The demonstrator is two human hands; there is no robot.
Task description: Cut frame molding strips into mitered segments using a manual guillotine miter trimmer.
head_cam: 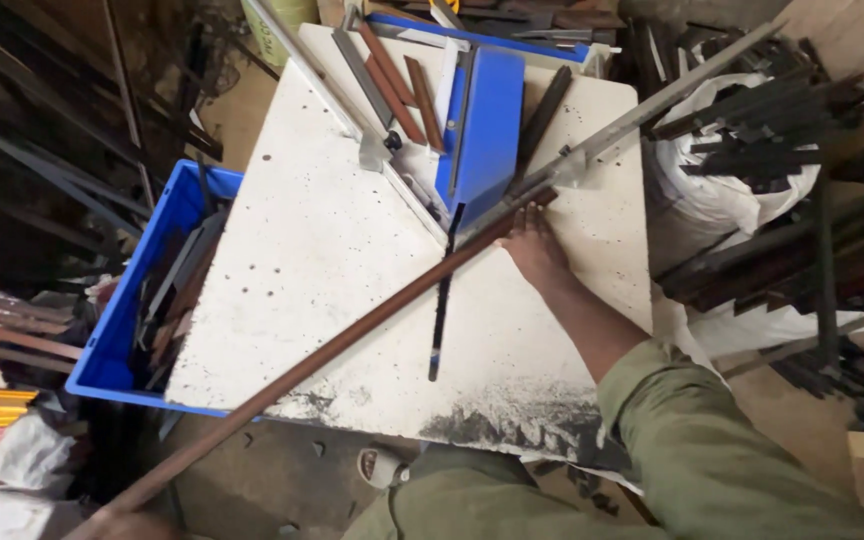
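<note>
Fingers (532, 232) on long brown strip (352, 335) by blue cutter (482, 130)

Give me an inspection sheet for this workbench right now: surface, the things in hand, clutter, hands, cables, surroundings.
Surface: white table, speckled, with dark grime along the near edge.
Job's things: long brown strip lies diagonally across the table, its far end at the blue cutter; a thin black strip lies beside it.
Clutter: brown and grey offcuts behind the cutter.
Hands: right hand presses flat on the strip by the cutter; left hand is at the strip's near end, at the frame edge, grip unclear.
Cables: nothing seen.
Surroundings: blue crate of scraps on the left, white sack of dark strips on the right.
</note>
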